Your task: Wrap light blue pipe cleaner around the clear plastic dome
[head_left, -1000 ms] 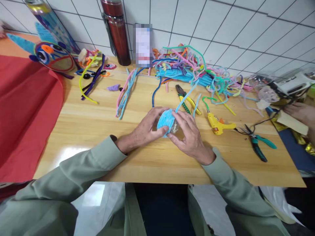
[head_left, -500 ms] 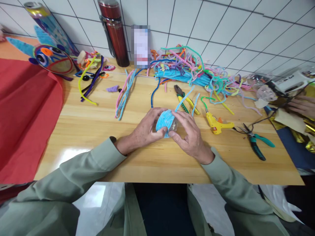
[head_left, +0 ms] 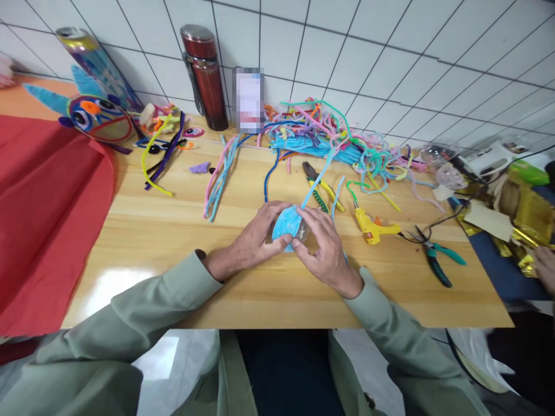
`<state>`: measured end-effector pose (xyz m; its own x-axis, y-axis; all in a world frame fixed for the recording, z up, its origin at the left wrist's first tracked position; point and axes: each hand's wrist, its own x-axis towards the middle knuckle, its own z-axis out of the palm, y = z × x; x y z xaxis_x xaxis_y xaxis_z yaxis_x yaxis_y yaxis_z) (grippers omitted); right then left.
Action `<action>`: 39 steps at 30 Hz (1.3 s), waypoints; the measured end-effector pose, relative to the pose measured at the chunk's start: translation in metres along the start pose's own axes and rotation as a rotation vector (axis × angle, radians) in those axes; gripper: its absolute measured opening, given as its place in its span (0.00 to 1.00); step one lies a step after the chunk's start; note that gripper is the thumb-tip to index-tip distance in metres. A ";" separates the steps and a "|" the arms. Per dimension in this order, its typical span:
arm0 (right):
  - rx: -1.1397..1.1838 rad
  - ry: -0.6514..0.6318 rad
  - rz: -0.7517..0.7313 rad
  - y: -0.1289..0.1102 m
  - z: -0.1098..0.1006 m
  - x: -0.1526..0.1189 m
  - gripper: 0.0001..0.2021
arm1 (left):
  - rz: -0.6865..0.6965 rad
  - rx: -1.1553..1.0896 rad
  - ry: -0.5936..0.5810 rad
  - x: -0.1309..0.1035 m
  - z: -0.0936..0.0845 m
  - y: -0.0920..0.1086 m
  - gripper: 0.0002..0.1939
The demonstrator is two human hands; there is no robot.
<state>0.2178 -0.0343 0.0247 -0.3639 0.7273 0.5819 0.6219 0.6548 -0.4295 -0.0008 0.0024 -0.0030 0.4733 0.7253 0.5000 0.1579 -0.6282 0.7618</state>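
Between my hands is a clear round plastic piece wrapped in blue pipe cleaner [head_left: 287, 224], its unwrapped clear part facing right. My left hand [head_left: 260, 234] grips the wrapped side, thumb across the front. My right hand [head_left: 321, 242] is closed on the other side, its fingers at the free blue strand [head_left: 319, 178] that sticks up and away. Behind the hands lie yellow-and-green pliers [head_left: 318, 188]. A yellow glue gun [head_left: 373, 226] with a green pipe cleaner at its nozzle lies right of my right hand.
Teal-handled pliers [head_left: 437, 254] lie at the right. A heap of pipe cleaners [head_left: 321, 144], a phone [head_left: 248, 101] and a red thermos [head_left: 206, 78] line the wall. At left are a decorated figure [head_left: 99, 118] and red cloth [head_left: 47, 219]. Another person's hand [head_left: 545, 266] shows at the right edge.
The view has shifted a little, so the table things appear lower. Both hands keep hold of the wrapped piece, which is turned slightly. The other person's hand at right has moved toward the near side.
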 end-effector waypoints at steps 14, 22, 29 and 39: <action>-0.052 0.095 0.275 0.047 -0.036 0.006 0.18 | -0.093 -0.050 0.108 -0.008 0.006 0.001 0.30; -0.087 -0.044 0.487 0.076 -0.053 0.007 0.14 | -0.355 -0.338 0.206 -0.006 -0.003 0.007 0.34; -0.187 -0.082 0.503 0.054 -0.085 -0.005 0.12 | -0.393 -0.416 0.131 -0.006 -0.004 0.010 0.30; -0.711 -0.014 0.855 0.154 -0.225 -0.135 0.11 | -0.381 -0.415 0.092 -0.005 -0.004 0.009 0.30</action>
<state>0.5192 -0.0783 0.0356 0.3699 0.8878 0.2739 0.9258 -0.3275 -0.1890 -0.0056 -0.0062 0.0032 0.3689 0.9123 0.1778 -0.0600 -0.1675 0.9840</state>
